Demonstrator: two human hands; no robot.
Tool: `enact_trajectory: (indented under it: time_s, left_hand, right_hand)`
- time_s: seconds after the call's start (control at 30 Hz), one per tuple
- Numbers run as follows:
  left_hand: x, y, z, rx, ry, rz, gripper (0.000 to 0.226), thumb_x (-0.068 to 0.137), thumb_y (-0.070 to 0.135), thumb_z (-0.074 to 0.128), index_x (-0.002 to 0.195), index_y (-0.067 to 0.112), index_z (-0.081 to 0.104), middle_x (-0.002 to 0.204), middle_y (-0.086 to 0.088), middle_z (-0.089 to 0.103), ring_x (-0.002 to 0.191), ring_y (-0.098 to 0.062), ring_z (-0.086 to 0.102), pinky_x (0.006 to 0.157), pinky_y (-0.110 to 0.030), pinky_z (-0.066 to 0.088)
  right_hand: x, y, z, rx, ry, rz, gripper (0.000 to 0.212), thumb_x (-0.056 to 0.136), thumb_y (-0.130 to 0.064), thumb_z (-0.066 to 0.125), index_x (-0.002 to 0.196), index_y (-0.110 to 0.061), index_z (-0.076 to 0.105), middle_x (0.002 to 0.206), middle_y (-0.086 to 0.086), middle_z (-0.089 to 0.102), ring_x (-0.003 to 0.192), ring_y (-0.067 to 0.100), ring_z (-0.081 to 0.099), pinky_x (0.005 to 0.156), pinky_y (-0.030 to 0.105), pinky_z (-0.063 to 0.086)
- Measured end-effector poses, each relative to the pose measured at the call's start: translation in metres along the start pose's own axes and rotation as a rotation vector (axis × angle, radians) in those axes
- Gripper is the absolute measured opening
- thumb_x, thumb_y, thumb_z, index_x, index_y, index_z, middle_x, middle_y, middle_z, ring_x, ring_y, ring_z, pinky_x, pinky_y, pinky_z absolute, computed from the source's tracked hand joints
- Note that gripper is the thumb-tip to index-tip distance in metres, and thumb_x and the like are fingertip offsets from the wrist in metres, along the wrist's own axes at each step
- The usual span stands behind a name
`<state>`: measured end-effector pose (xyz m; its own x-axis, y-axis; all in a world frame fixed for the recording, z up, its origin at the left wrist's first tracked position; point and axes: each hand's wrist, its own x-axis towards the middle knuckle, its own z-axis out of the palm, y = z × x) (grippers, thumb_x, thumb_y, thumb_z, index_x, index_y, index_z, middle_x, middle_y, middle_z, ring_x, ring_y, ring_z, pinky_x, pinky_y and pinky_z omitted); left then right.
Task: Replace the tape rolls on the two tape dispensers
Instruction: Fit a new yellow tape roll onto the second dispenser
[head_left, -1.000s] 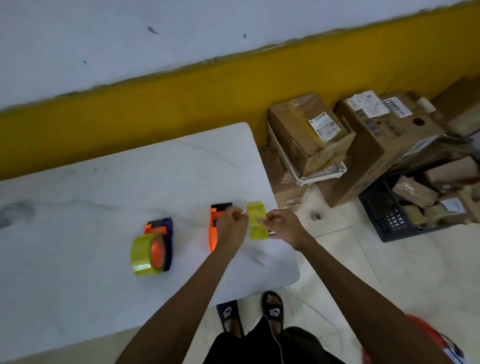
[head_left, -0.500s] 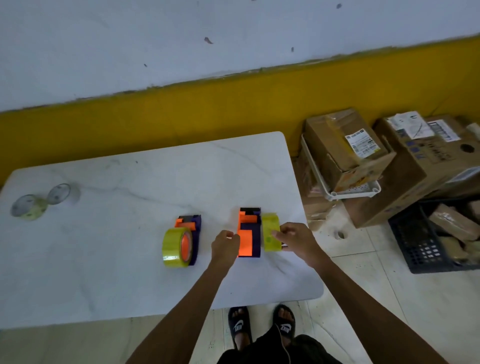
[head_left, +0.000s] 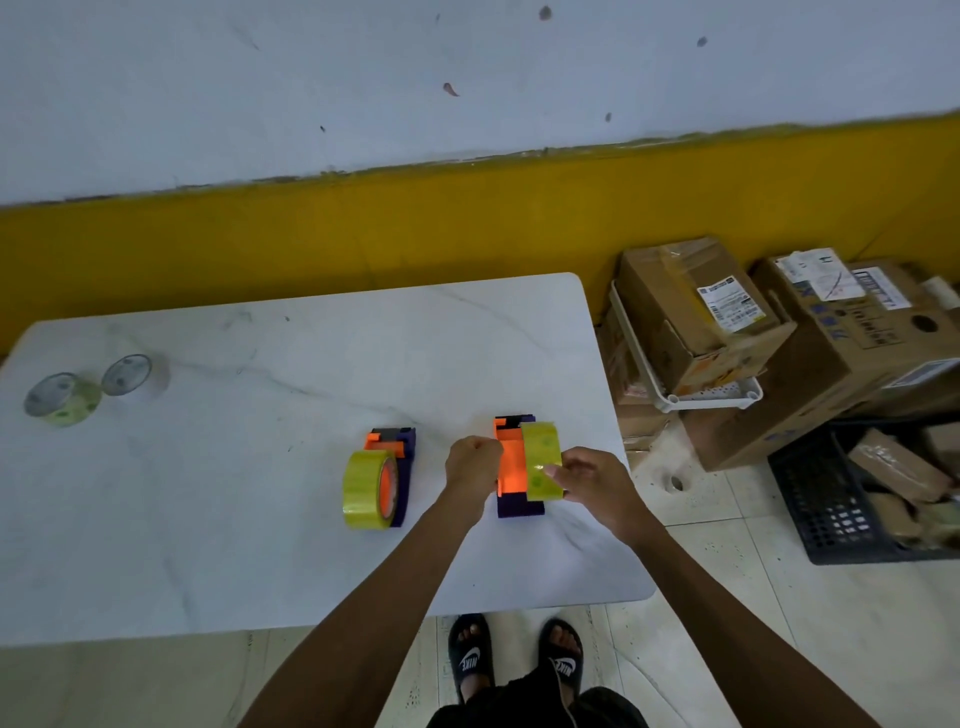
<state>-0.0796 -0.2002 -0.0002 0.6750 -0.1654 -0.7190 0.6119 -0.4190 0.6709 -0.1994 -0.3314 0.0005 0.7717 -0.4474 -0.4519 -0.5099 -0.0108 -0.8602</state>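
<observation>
"NIKE" in white on both black slides (head_left: 470, 660); carton (head_left: 691, 312) shipping labels too small to read

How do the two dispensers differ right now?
The left dispenser sits untouched, while the right dispenser has the left hand on it. The left dispenser's yellow roll faces left; the right hand holds the second yellow roll against the right dispenser's right side. Both are orange and purple.
</observation>
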Motion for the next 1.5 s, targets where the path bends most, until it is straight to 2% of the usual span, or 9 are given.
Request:
enact_trajectory:
  time_s: [0.3, 0.4, 0.47, 0.57, 0.67, 0.93, 1.23, 1.4, 1.5]
  left_hand:
    - [-0.013, -0.01, 0.001, 0.049, -0.074, -0.018, 0.024, 0.058, 0.024, 0.052, 0.079, 0.013, 0.058, 0.084, -0.012, 0.061, 0.074, -0.025, 0.057, 0.075, -0.041, 0.055]
    - [-0.019, -0.016, -0.004, 0.128, -0.062, 0.006, 0.03, 0.073, 0.021, 0.056, 0.102, 0.013, 0.06, 0.103, -0.01, 0.064, 0.087, -0.025, 0.061, 0.077, -0.036, 0.055]
    - [-0.021, -0.018, -0.007, 0.154, -0.052, 0.024, 0.034, 0.081, 0.016, 0.058, 0.115, 0.012, 0.056, 0.109, -0.007, 0.059, 0.087, -0.02, 0.058, 0.067, -0.028, 0.049]
    - [-0.017, -0.024, -0.009, 0.182, -0.033, 0.06, 0.031, 0.086, 0.015, 0.058, 0.116, 0.015, 0.054, 0.1, 0.0, 0.054, 0.072, -0.007, 0.052, 0.056, -0.019, 0.042]
    - [-0.016, -0.028, -0.01, 0.238, -0.031, 0.122, 0.03, 0.085, 0.018, 0.059, 0.115, 0.014, 0.058, 0.097, -0.001, 0.059, 0.068, -0.005, 0.052, 0.055, -0.018, 0.042]
    - [-0.008, -0.037, -0.016, 0.308, -0.051, 0.223, 0.03, 0.086, 0.025, 0.059, 0.114, 0.016, 0.059, 0.09, 0.0, 0.065, 0.072, -0.009, 0.059, 0.063, -0.026, 0.052]
    - [-0.001, -0.034, -0.013, 0.511, 0.0, 0.371, 0.033, 0.087, 0.042, 0.055, 0.108, 0.017, 0.059, 0.073, -0.002, 0.07, 0.072, -0.022, 0.069, 0.073, -0.041, 0.059]
    - [0.002, -0.033, -0.012, 0.544, 0.006, 0.391, 0.033, 0.09, 0.043, 0.054, 0.107, 0.016, 0.06, 0.071, -0.001, 0.068, 0.071, -0.021, 0.068, 0.071, -0.04, 0.059]
    - [0.006, -0.032, -0.01, 0.558, 0.03, 0.397, 0.031, 0.091, 0.043, 0.053, 0.105, 0.017, 0.06, 0.074, -0.005, 0.07, 0.071, -0.021, 0.068, 0.071, -0.042, 0.059]
  right_hand:
    - [-0.006, 0.003, 0.032, 0.0, -0.023, 0.102, 0.015, 0.088, -0.021, 0.067, 0.083, -0.007, 0.069, 0.071, 0.002, 0.062, 0.081, 0.022, 0.068, 0.081, 0.04, 0.061]
    - [-0.005, 0.002, 0.04, 0.084, -0.045, 0.215, 0.024, 0.083, -0.021, 0.07, 0.065, -0.007, 0.063, 0.073, 0.011, 0.065, 0.08, 0.024, 0.069, 0.08, 0.039, 0.061]
    - [0.0, -0.002, 0.042, 0.129, -0.078, 0.285, 0.021, 0.084, -0.021, 0.069, 0.075, -0.002, 0.067, 0.089, 0.022, 0.07, 0.087, 0.029, 0.071, 0.08, 0.039, 0.061]
    - [0.015, -0.01, 0.037, -0.158, -0.003, 0.228, 0.018, 0.088, -0.02, 0.061, 0.089, -0.003, 0.069, 0.091, 0.014, 0.069, 0.089, 0.029, 0.068, 0.086, 0.042, 0.058]
    - [0.031, -0.031, 0.032, -0.555, 0.05, -0.016, 0.018, 0.09, -0.017, 0.052, 0.096, -0.007, 0.065, 0.087, 0.005, 0.061, 0.083, 0.025, 0.057, 0.074, 0.028, 0.043]
    - [0.081, -0.059, 0.049, -1.037, -0.412, -0.216, 0.026, 0.087, -0.007, 0.047, 0.105, -0.004, 0.065, 0.109, 0.013, 0.066, 0.1, 0.03, 0.06, 0.081, 0.035, 0.048]
    - [0.104, -0.046, 0.052, -1.114, -0.399, -0.137, 0.018, 0.09, -0.01, 0.049, 0.076, -0.008, 0.06, 0.084, 0.013, 0.06, 0.073, 0.022, 0.053, 0.055, 0.023, 0.036]
    - [0.116, -0.045, 0.047, -1.07, -0.436, -0.092, 0.024, 0.088, -0.02, 0.057, 0.088, 0.003, 0.067, 0.077, 0.013, 0.058, 0.069, 0.026, 0.054, 0.059, 0.028, 0.04]
    - [0.118, -0.039, 0.047, -1.115, -0.398, -0.149, 0.02, 0.087, -0.022, 0.056, 0.073, -0.008, 0.061, 0.075, 0.008, 0.055, 0.071, 0.027, 0.057, 0.057, 0.027, 0.038]
